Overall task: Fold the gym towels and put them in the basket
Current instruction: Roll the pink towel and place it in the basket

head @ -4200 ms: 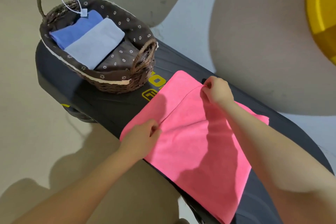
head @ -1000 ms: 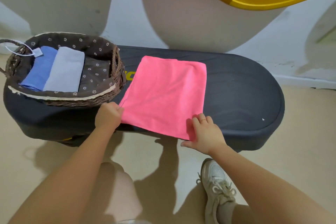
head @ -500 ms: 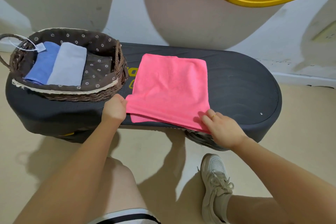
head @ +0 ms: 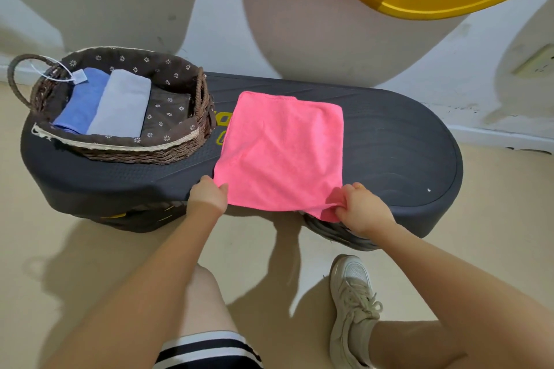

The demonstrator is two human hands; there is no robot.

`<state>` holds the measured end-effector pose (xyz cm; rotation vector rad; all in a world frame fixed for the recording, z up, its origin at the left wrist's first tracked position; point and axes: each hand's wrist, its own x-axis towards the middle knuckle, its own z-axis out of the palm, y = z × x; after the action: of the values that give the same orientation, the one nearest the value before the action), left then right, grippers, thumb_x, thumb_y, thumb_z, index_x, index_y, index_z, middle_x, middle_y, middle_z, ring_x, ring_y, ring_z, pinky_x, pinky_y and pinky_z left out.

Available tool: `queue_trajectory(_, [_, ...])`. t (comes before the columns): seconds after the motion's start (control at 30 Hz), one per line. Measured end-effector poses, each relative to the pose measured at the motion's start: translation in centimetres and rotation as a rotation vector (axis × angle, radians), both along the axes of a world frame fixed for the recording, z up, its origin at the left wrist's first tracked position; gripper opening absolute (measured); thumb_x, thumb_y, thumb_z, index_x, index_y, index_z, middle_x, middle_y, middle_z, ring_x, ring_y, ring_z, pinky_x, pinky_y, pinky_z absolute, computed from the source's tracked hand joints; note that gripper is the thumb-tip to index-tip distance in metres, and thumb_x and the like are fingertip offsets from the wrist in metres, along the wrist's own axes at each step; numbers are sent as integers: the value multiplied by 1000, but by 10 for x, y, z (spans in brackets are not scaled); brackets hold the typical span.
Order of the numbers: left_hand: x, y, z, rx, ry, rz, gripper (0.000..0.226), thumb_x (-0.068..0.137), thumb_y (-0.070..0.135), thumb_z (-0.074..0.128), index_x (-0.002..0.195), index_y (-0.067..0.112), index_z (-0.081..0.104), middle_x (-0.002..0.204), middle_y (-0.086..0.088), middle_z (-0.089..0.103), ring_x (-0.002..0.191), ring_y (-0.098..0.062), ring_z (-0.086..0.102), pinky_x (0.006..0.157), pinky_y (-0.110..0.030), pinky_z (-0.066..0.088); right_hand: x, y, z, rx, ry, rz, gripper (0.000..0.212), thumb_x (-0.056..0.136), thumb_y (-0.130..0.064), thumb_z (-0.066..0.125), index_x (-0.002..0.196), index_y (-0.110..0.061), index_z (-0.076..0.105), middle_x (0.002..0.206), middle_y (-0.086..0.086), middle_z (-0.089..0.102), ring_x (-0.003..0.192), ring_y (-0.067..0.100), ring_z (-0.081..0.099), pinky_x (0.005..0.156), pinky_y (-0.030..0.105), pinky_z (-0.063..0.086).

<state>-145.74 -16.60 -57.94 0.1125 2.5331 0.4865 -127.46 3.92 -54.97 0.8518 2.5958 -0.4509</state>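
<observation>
Pink towel (head: pixel 283 150), folded, lies flat on the dark oval step platform (head: pixel 398 153), its near edge overhanging the platform's front rim. Left hand (head: pixel 207 198) pinches the near left corner, fingers curled on the cloth; right hand (head: pixel 361 210) pinches the near right corner, which is lifted slightly (a lower layer shows beneath it). Wicker basket (head: pixel 144 153), lined with dotted brown fabric, stands on the platform's left end, just beside the pink towel. Inside it, a blue towel (head: pixel 81 105) and a grey towel (head: pixel 121 103) lie folded side by side, touching. A pale sneaker (head: pixel 352 302) rests on the floor below.
</observation>
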Motion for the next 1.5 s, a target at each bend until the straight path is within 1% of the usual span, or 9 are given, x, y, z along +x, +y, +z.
queue_trajectory(0.13, [7, 5, 1, 246, -282, 323, 34, 97, 22, 40, 124, 1, 36, 125, -24, 52, 106, -41, 59, 67, -41, 53, -5, 5, 1, -135, 90, -321, 17, 91, -24, 44, 87, -8, 42, 86, 12, 58, 72, 31, 58, 63, 37, 47])
queue_trajectory(0.27, [21, 10, 11, 564, -601, 639, 22, 100, 20, 36, 120, 11, 33, 128, -21, 48, 75, -29, 63, 68, -38, 49, -13, 5, 5, -576, 291, -718, 25, 95, -15, 41, 91, 6, 53, 76, 19, 67, 51, 23, 63, 45, 27, 55])
queue_trajectory(0.47, [26, 7, 19, 657, -596, 628, 20, 100, 16, 35, 120, 18, 36, 123, -32, 50, 67, -27, 59, 73, -37, 50, -20, 16, 10, -596, 278, -968, 17, 94, -9, 40, 95, -1, 55, 89, 17, 61, 68, 24, 61, 56, 28, 55])
queue_trajectory(0.6, [28, 5, 22, 526, -504, 437, 31, 100, 13, 29, 127, 27, 31, 101, -20, 53, 61, -24, 57, 55, -28, 48, -26, 0, 15, 15, 265, -235, 35, 87, -30, 50, 115, -9, 51, 126, 11, 48, 115, 35, 46, 94, 42, 39])
queue_trajectory(0.7, [26, 9, 17, 535, -386, 469, 26, 97, 8, 32, 118, 22, 37, 89, -19, 53, 55, -23, 49, 44, -21, 44, -46, -36, 19, -34, 340, 300, 47, 73, -27, 43, 114, -9, 58, 130, 14, 50, 118, 36, 48, 97, 42, 37])
queue_trajectory(0.8, [27, 10, 10, 536, -382, 652, 17, 97, 17, 31, 96, 7, 46, 69, -16, 48, 67, -35, 56, 72, -35, 55, -70, -64, 3, -40, 314, 573, 40, 77, -16, 46, 114, -8, 60, 127, 16, 54, 114, 37, 51, 96, 42, 38])
queue_trajectory(1.07, [22, 15, -10, 65, -26, 217, 20, 90, 10, 50, 107, -1, 53, 99, -19, 68, 94, -33, 64, 73, -36, 46, -100, -75, -27, 8, 117, 647, 50, 91, -17, 45, 139, -28, 33, 147, 7, 28, 130, 31, 31, 100, 39, 33])
queue_trajectory(1.23, [23, 12, -6, 413, -132, 437, 23, 89, 12, 45, 71, 4, 56, 82, -17, 62, 61, -26, 59, 57, -30, 42, -101, -74, -31, 51, 56, 710, 62, 91, -19, 44, 145, -36, 18, 149, 8, 21, 132, 31, 25, 101, 42, 32])
queue_trajectory(1.5, [26, 15, -1, 626, -213, 553, 22, 91, 13, 53, 69, 9, 53, 74, -14, 60, 50, -12, 63, 41, -18, 45, -95, -50, -26, -138, 99, 684, 64, 88, -17, 50, 146, -21, 24, 150, 7, 25, 135, 28, 29, 108, 36, 29])
